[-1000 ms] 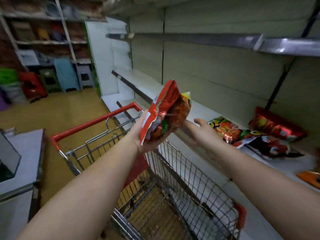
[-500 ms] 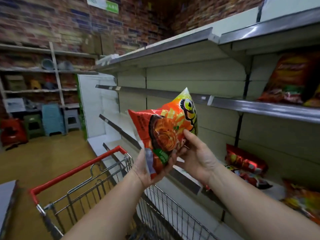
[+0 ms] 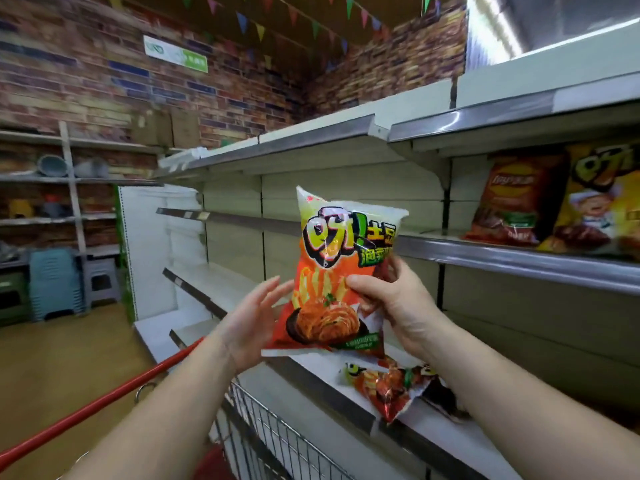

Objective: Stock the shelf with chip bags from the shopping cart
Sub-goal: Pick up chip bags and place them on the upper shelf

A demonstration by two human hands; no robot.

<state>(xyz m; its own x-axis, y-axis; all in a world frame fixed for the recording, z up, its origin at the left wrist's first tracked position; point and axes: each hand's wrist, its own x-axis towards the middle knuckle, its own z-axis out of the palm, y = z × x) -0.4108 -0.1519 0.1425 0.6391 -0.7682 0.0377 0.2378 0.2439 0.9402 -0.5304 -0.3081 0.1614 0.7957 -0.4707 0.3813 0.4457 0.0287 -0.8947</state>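
The right hand (image 3: 398, 303) pinches an orange chip bag (image 3: 337, 271) at its right edge, thumb on the front and fingers curled behind, holding it upright in front of the shelf unit (image 3: 311, 220). The left hand (image 3: 254, 318) is spread, fingers straight, just beside the bag's lower left edge; contact cannot be told. Below, more chip bags (image 3: 388, 386) lie flat on a lower shelf (image 3: 322, 372). The shopping cart (image 3: 277, 434), with its red handle (image 3: 104, 400), stands beneath the forearms
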